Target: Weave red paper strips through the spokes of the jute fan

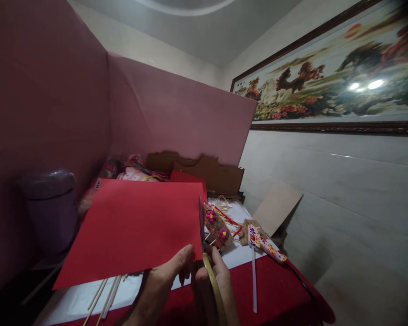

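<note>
Red-topped table (279,290): one smooth, four-cornered red sheet (132,231), pinched by the left hand (166,275); one pair of metal-bladed scissors (209,271), right hand (222,276) gripping.

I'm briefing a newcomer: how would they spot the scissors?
Find the big red sheet over the table. At its right edge, the right hand grips the scissors, set apart from the flat sheet by a thin dark blade and curved yellowish handle.

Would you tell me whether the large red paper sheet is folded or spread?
Spread: the red paper sheet shows one broad face without visible folds.
</note>
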### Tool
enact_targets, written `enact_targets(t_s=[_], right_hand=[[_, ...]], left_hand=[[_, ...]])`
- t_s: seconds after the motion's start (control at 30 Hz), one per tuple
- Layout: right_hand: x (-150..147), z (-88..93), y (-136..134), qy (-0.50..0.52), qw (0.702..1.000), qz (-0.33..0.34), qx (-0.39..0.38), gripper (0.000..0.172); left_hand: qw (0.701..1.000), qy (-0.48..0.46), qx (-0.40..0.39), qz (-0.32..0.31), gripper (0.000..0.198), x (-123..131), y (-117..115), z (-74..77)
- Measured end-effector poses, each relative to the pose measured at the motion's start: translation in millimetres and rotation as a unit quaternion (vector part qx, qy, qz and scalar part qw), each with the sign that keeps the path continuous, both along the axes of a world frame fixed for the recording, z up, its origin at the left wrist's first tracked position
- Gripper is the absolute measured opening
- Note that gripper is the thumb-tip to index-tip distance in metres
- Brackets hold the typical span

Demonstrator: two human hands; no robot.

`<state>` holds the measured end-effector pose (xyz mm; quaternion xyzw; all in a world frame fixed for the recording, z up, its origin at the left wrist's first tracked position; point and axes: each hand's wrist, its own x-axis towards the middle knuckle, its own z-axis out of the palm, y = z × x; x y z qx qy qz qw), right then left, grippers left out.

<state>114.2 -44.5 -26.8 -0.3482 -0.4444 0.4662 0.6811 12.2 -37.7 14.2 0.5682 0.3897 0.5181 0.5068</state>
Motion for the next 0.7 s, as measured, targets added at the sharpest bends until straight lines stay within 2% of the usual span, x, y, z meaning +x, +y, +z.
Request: enact_targets(t_s=[0.17,0.27,0.4,0.5,0.6,0.7], right_hand=[[2,4.6,-1,0.023,1.0,0.011,-0.006,0.077],[4,6.9,-3,0.012,0.999,0.024,-0.038,0.078],[1,6.2,-2,0.025,0.998,-0.006,-0.065,0.08],[0,7.6,0,0.047,0.996,-0.019,-0.078,0.07],[3,13.7,0,0.065,0.992,0.008,-0.106,0.06],[6,17.4,0,0.074,0.99,0.031,-0.12,0.057]], left_hand=[[1.0,0.01,0.005,0.006,0.046,0,-1,-0.7],[1.0,0.008,-0.003,0.017,0.043,1,0,-1.8],[0.999,-0.004,-0.01,0.041,0.04,2,1,-3.9],[0.999,-0.009,-0.009,0.051,0.038,2,1,-5.4],[0.998,-0.009,-0.006,0.058,0.037,2,1,-5.3],[0.998,-0.003,-0.001,0.056,0.038,0,0,-3.0]])
